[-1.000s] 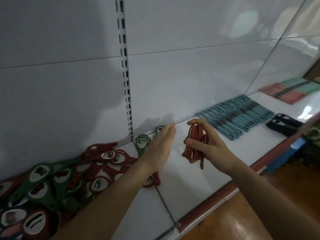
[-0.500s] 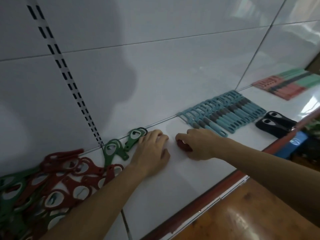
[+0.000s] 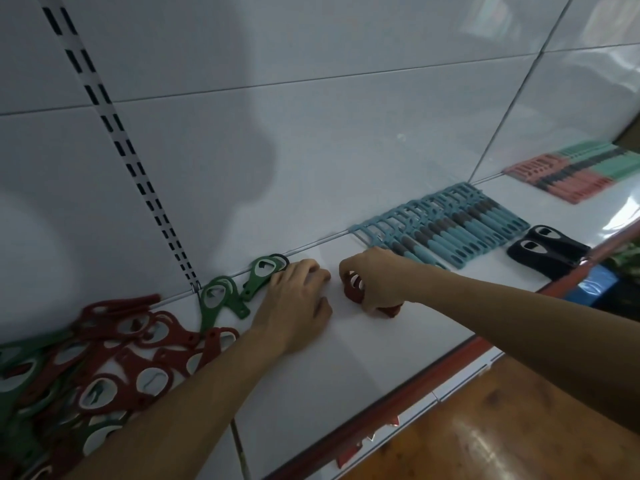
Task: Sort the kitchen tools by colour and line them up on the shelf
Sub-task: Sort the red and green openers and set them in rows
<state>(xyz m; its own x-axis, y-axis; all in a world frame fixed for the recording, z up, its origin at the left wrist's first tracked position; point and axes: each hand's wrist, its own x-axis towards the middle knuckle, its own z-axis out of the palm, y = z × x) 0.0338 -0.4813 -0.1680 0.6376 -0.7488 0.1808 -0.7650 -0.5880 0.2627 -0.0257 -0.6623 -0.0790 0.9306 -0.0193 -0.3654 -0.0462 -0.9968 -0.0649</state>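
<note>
My right hand (image 3: 375, 282) grips a stack of red bottle openers (image 3: 354, 289) and holds it down on the white shelf (image 3: 346, 358). My left hand (image 3: 298, 303) rests flat on the shelf just left of that stack, fingers relaxed, its fingertips beside a green opener (image 3: 261, 273). A second green opener (image 3: 218, 299) lies further left. A loose heap of red and green openers (image 3: 104, 362) fills the shelf's left end.
A row of teal peelers (image 3: 446, 230) lies to the right of my hands, then two black openers (image 3: 543, 251) and a pink and mint row (image 3: 575, 174) at the far right. The shelf's red front edge (image 3: 398, 386) runs below.
My right hand came down from mid-air and set the red stack onto the shelf. My left hand dropped flat beside it. The view has shifted right.
</note>
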